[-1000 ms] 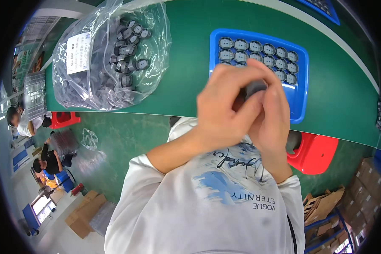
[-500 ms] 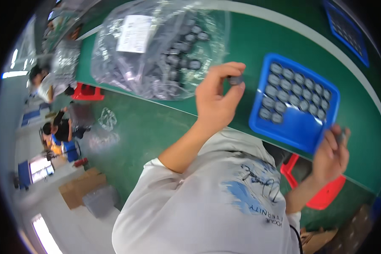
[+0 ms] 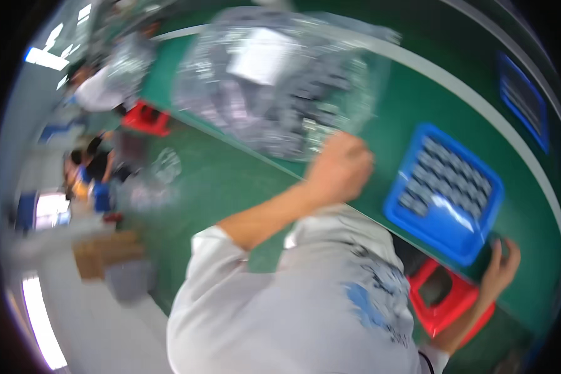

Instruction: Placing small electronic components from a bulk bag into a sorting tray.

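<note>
Although motion blur softens the whole view, the left hand (image 3: pixel 338 169) is seen resting at the near edge of the large clear plastic bag of small dark round parts (image 3: pixel 280 87), which lies on the green tabletop (image 3: pixel 417 106); its fingers are curled toward the bag's opening, but whether its grip has closed on a part cannot be told. The right hand (image 3: pixel 497 269) sits at the tabletop's near edge, just beside the near corner of the blue plastic tray (image 3: pixel 444 194) with rows of dark round parts; its fingers are loosely curled, and its grip cannot be read either. A red plastic stool (image 3: pixel 445 299) stands below the tabletop, beside the right forearm. The person's white printed shirt (image 3: pixel 305 305) fills the lower centre.
</note>
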The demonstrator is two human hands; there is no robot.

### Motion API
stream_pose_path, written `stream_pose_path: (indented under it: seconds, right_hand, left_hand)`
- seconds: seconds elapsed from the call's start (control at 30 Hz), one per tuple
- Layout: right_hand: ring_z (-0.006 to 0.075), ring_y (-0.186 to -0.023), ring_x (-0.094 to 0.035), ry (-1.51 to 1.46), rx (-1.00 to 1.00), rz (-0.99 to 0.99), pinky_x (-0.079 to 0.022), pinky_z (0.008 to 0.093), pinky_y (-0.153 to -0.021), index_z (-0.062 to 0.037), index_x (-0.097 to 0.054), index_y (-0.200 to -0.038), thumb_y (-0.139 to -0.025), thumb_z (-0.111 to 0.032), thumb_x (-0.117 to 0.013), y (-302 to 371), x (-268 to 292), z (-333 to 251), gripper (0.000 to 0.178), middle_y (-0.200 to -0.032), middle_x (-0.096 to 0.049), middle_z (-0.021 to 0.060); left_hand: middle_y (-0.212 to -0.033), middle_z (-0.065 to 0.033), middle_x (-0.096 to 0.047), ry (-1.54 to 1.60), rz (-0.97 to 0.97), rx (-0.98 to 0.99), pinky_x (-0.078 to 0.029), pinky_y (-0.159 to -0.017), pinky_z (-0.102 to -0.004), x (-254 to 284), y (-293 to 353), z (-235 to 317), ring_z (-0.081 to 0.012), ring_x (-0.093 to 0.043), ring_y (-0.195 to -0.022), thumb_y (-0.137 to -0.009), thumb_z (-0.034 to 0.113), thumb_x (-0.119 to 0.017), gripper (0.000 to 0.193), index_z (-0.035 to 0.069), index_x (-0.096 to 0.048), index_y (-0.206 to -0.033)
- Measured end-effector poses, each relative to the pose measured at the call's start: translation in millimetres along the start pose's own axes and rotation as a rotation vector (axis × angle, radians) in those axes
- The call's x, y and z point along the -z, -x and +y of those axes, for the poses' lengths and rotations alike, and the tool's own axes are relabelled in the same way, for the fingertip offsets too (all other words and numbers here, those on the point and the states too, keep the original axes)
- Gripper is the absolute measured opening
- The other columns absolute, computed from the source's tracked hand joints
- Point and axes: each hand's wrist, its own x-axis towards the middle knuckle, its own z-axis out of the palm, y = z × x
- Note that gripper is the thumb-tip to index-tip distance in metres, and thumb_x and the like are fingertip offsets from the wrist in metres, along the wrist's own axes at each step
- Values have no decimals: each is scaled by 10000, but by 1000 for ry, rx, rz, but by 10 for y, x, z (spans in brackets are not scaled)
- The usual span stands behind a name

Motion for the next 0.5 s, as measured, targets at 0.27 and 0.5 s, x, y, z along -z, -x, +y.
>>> stream_pose_path:
  seconds: [0.27, 0.5]
  right_hand:
    - [122, -690, -530, -133, 17, -162, -453, 257, -626, -46, -692, -1091, -828, 9, -722, 19, 23, -539, 271, -1185, -619, 72]
    - [134, -681, -559, -99, 23, -63, -474, 272, -619, -21, -708, -1008, -827, 16, -729, 59, 26, -517, 186, -1185, -635, 80]
  left_hand:
    - [-1126, -153, -646, -80, -50, -57, -495, -899, -426, 165, -67, -3, -341, -597, -1039, -780, -37, -721, 276, -12, -700, -1054]
    - [-1042, -123, -594, -98, -168, 5, -458, -856, -402, 160, -143, 155, -307, -544, -966, -788, 2, -755, 433, 34, -705, -1218]
